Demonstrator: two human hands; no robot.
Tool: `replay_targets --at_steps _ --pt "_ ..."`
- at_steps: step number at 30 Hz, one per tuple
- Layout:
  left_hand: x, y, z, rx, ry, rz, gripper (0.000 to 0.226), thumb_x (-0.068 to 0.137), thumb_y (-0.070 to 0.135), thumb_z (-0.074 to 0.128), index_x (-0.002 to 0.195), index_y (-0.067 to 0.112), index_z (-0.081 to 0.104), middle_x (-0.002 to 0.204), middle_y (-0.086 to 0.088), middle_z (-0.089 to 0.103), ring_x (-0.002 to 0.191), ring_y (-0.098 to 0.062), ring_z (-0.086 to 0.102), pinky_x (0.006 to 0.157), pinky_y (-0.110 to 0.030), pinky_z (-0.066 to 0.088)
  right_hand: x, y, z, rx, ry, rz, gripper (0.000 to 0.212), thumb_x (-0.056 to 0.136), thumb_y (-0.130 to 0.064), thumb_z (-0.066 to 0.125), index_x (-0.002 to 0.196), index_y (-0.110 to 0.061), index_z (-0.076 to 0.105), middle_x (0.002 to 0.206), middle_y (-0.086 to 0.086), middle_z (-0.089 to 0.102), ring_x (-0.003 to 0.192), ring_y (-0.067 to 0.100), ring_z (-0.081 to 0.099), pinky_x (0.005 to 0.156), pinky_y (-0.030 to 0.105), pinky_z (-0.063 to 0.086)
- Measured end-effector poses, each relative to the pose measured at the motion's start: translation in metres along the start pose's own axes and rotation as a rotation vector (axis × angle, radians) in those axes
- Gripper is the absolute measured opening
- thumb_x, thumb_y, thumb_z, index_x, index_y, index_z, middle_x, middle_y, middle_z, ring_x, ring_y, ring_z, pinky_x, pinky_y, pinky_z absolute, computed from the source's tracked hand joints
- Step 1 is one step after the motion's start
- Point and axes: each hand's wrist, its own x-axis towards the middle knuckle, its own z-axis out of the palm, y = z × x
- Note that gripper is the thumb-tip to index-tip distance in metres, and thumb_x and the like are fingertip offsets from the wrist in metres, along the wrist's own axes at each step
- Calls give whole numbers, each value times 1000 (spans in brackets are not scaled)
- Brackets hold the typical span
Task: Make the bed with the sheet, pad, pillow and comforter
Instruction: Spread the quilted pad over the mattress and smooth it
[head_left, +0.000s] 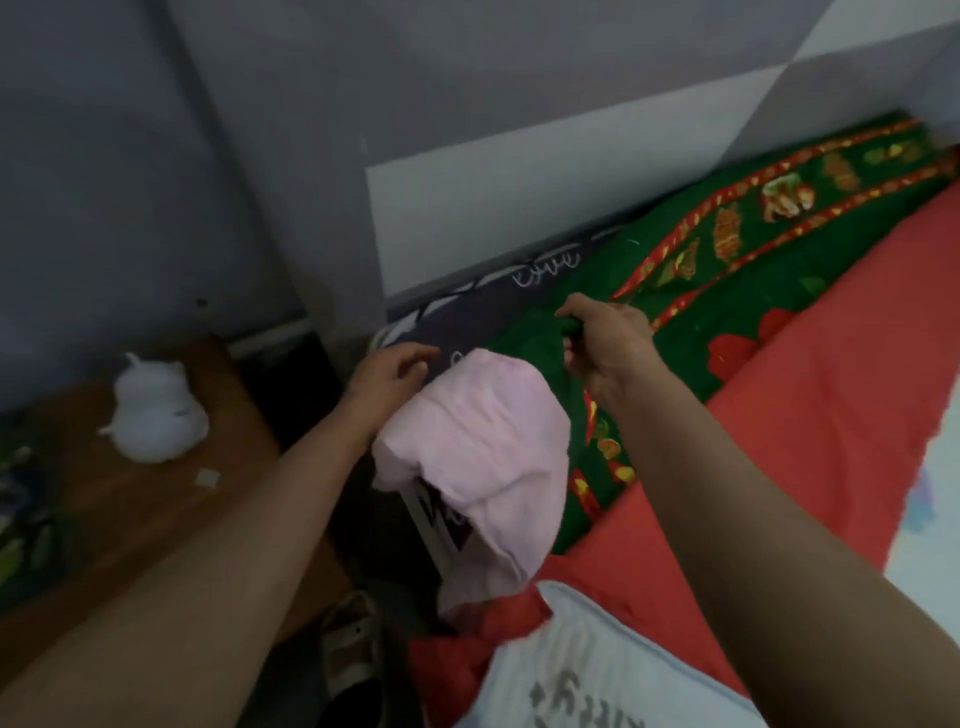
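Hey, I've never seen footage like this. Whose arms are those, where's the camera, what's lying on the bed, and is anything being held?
No machine here: a person wears one camera on the head, looking down, so the two bare arms are their own. The right hand pinches a fold of a green patterned cover. The left hand is open beside a pink cloth. A red sheet is spread out next to the cover, and a white pillow lies nearest the camera. A white plush toy sits on a wooden table on the left.
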Motion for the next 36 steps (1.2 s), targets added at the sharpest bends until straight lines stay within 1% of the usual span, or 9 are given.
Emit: replay_targets --at_steps 5,11,15,20,23,25,30,33,36 --pt "27 -18 -59 -211 39 -113 28 95 -1 46 118 1 61 106 -5 61 83 -2 60 83 -18 48 45 3 96 -72 71 51 19 84 -4 61 89 -7 43 69 12 52 28 11 42 36 16 40" --pt "41 -52 -85 -283 180 -262 23 99 17 44 103 16 67 104 -4 67 96 -18 61 86 -28 47 78 22 130 -140 55 133 24 87 -11 66 94 -5 44 77 12 57 41 15 53 39 21 48" --pt "43 -57 -89 -356 357 -324 30 101 22 40 85 22 65 99 -7 65 79 -11 58 66 -15 44 84 25 127 -225 -79 116 16 94 -17 56 101 -6 46 79 15 56 53 24 60 51 36 59" --pt "21 -23 -82 -257 626 -353 38 104 29 29 129 7 48 137 -15 48 119 -14 42 74 -6 21 107 26 85 -827 -58 -459 25 79 1 55 101 -11 54 98 9 58 81 22 57 72 33 47" --pt "1 7 -68 -191 697 -349 10 103 22 33 106 15 39 126 -20 51 95 -13 30 69 -3 14 119 16 73 -1229 -40 -779 61 67 3 56 126 -10 47 127 13 44 115 32 43 93 39 36" --pt "0 3 -49 -194 693 -379 16 99 27 45 105 13 41 97 0 51 75 -8 31 63 5 16 125 7 72 -1379 -114 -863 74 66 0 56 136 -18 39 139 7 37 127 31 33 102 44 28" --pt "4 -38 -18 -198 614 -335 76 67 35 83 129 12 45 131 0 45 117 -16 49 96 -33 47 143 1 74 -1688 -333 -912 81 70 -12 64 144 -23 30 141 4 38 132 29 30 107 47 22" --pt "5 -48 -10 -119 629 -304 101 64 42 83 146 11 32 153 -1 19 137 -20 31 112 -42 34 152 0 75 -1802 -335 -995 84 68 -14 67 143 -24 31 139 4 39 127 30 34 103 46 26" --pt "-3 -42 -12 106 756 -126 81 66 39 83 134 9 51 155 8 13 145 -28 15 118 -45 17 158 -7 75 -1924 -359 -1046 91 66 -16 71 144 -28 28 141 3 37 126 30 34 99 45 27"
